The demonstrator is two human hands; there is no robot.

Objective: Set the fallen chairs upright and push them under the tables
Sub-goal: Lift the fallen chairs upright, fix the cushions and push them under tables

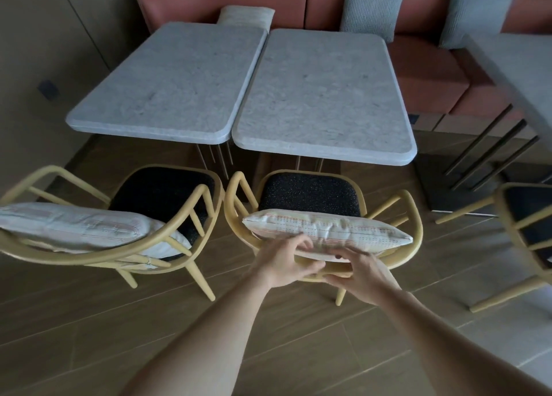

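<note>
Floor (149, 321): wood-look planks, bare where you stand.

Left hand (283, 261): fingers bent over the top of the middle chair (309, 191) at its back rail, thumb along the rail. The fingertips lie on the lower edge of the striped cushion (328, 231).

Right hand (363, 276): just beside the left, clamped on the same rail, thumb on top and fingers curled beneath. One finger touches the cushion.

Middle chair: upright on its legs, facing the right table (322, 97). The dark seat's front edge sits just short of the table's near edge and is not under it. The cushion leans against the backrest, right above your hands.

Left chair (167, 192): upright, with its own pale cushion (74, 225), standing before the left table (173, 82) and angled a little off square. It looks no further in than the middle chair.

Right chair (507, 216): partly out of view at the frame edge. It looks upright, near a third table (522, 67).

Bench (424, 76): rust-coloured, behind the tables.

Step in hand, as I judge it: righting is done here and you are on the push. Next move calls for a level, straight shove on the rail. Keep the chair's arms clear of the tabletop edge and of the left chair, which stands close. Mind the cushion, since it could slip off the back.
</note>
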